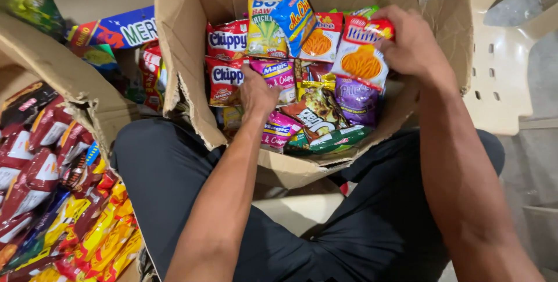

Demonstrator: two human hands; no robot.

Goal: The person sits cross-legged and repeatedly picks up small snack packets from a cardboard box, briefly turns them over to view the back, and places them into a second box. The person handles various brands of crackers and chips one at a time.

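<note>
The cardboard box (192, 49) is tipped toward the camera on the lap of a seated person in dark trousers (174, 171), in the middle of the view, and it is filled with snack packets. Its far flaps are cut off by the top edge, and its near wall is partly hidden behind the forearms.

A second cardboard box (64, 78) is seen at the near left, cut off by the left and bottom edges; red, maroon and yellow packets (52, 200) are packed in it. A pale plastic chair (500, 67) stands at the right, only partly in view. A long blue carton (116, 31) lies at the far left beyond the second box.

Inside the main box, a red-and-white packet with orange rings (361, 55) is gripped at its top right corner by the right hand (410, 47), whose grip is closed round that corner. The left hand (258, 93) is pushed down among the packets; its fingertips are buried, so how far its grip is closed, and on what, cannot be told. Beside it lie two red packets (226, 61) on the left, a pink packet (280, 76) touching it, a purple packet (356, 99) to the right and a green packet (331, 139) near the front.
</note>
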